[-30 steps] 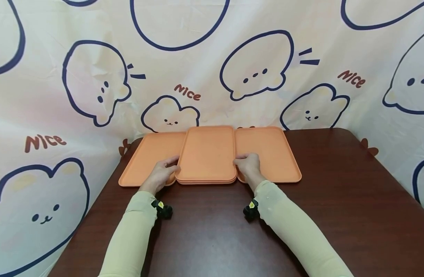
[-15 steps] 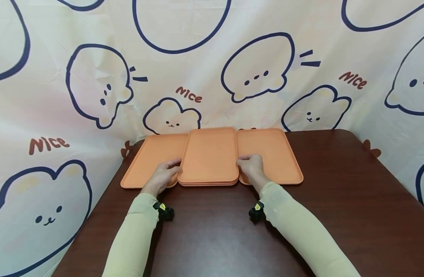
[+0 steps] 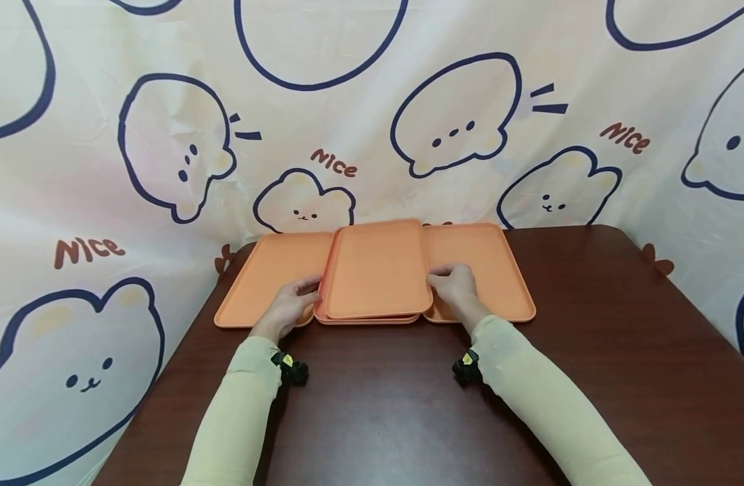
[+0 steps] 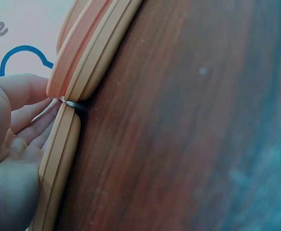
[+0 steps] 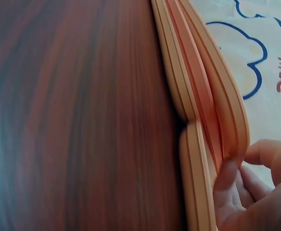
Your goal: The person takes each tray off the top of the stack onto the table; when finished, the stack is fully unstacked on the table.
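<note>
In the head view, the top orange tray (image 3: 378,270) of a central stack is tilted, its right side raised. My right hand (image 3: 457,287) pinches that edge, thumb and finger on either side in the right wrist view. Beneath lie a pinker tray (image 5: 198,82) and a lighter orange bottom tray (image 5: 172,62). My left hand (image 3: 287,307) is at the stack's left edge. Its fairly straight fingers (image 4: 32,89) touch the side of the pinker tray in the left wrist view. The top tray has shifted right of the ones below it.
One orange tray (image 3: 275,270) lies flat left of the stack, another orange tray (image 3: 490,270) right of it. All stand at the far edge of a dark brown table (image 3: 360,405). A patterned cloth (image 3: 372,121) hangs behind.
The top tray has come up at its right side and slid right with my right hand, uncovering the pinker tray's left rim. My left hand has stayed almost in place.
</note>
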{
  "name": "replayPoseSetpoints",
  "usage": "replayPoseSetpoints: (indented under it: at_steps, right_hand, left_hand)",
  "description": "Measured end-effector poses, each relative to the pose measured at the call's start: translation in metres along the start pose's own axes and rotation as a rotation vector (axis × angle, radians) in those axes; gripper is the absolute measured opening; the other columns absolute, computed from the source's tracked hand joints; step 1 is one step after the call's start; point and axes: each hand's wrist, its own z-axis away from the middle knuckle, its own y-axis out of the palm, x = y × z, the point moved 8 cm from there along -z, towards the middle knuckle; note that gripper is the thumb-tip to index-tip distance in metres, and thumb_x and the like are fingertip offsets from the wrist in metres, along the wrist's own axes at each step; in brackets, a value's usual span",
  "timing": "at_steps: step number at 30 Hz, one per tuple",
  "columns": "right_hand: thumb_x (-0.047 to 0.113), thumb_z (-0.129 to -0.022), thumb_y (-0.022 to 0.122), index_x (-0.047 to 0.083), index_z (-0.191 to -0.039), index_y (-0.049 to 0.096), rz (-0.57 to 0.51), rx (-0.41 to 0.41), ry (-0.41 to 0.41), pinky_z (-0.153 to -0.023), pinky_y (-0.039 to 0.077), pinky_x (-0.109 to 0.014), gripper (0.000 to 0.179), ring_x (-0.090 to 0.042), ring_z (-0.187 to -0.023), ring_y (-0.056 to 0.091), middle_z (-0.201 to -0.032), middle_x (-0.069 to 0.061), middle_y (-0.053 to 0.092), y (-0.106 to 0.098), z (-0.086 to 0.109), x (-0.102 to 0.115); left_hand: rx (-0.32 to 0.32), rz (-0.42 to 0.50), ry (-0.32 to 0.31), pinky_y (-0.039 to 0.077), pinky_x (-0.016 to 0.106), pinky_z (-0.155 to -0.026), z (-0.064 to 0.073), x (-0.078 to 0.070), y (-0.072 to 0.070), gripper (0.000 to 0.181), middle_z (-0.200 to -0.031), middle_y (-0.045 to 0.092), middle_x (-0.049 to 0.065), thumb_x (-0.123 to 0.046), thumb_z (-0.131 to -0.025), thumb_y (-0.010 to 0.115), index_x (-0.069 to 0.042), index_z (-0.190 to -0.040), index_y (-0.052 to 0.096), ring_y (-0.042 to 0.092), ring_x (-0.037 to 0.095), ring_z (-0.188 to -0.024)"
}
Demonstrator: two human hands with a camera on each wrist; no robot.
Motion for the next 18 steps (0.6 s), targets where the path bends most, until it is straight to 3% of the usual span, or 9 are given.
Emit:
replayPoseSetpoints:
  at_steps: [7,14,16,18]
  right_hand:
    - [0.015,-0.108,0.057,0.005,-0.148,0.062,0.011,0.062,-0.088,-0.08,0.053,-0.029,0.042,-0.028,-0.11,0.065,-0.139,-0.022,0.066,-0.017,-0.003,0.0]
    - [0.006,-0.11,0.05,0.004,-0.148,0.064,-0.039,0.062,-0.147,-0.081,0.05,-0.022,0.041,-0.031,-0.126,0.062,-0.152,-0.023,0.06,-0.037,-0.004,-0.006]
    - [0.006,-0.11,0.051,0.002,-0.145,0.067,-0.074,0.043,-0.123,-0.08,0.049,-0.018,0.038,-0.021,-0.119,0.063,-0.151,-0.022,0.062,-0.043,-0.006,-0.011]
    - [0.006,-0.11,0.051,0.001,-0.142,0.069,-0.121,0.019,-0.091,-0.071,0.048,-0.016,0.037,-0.011,-0.094,0.064,-0.15,-0.02,0.063,-0.05,-0.007,-0.018]
  left_hand:
    - [-0.003,-0.01,-0.004,0.034,0.048,-0.13,0.0,-0.002,0.0,0.061,-0.174,0.037,0.017,-0.006,-0.11,0.055,-0.006,-0.168,0.036,0.035,0.031,-0.163]
    - [0.001,-0.028,-0.002,0.035,0.048,-0.13,0.0,-0.003,0.001,0.06,-0.175,0.035,0.018,-0.008,-0.111,0.054,-0.006,-0.169,0.035,0.033,0.033,-0.163]
    - [0.005,-0.032,0.0,0.034,0.049,-0.13,0.0,-0.003,0.002,0.06,-0.175,0.034,0.019,-0.008,-0.112,0.053,-0.006,-0.169,0.035,0.032,0.033,-0.164]
    - [0.003,-0.031,-0.006,0.033,0.049,-0.131,0.001,-0.003,0.001,0.06,-0.175,0.035,0.019,-0.008,-0.112,0.054,-0.006,-0.169,0.035,0.031,0.033,-0.164]
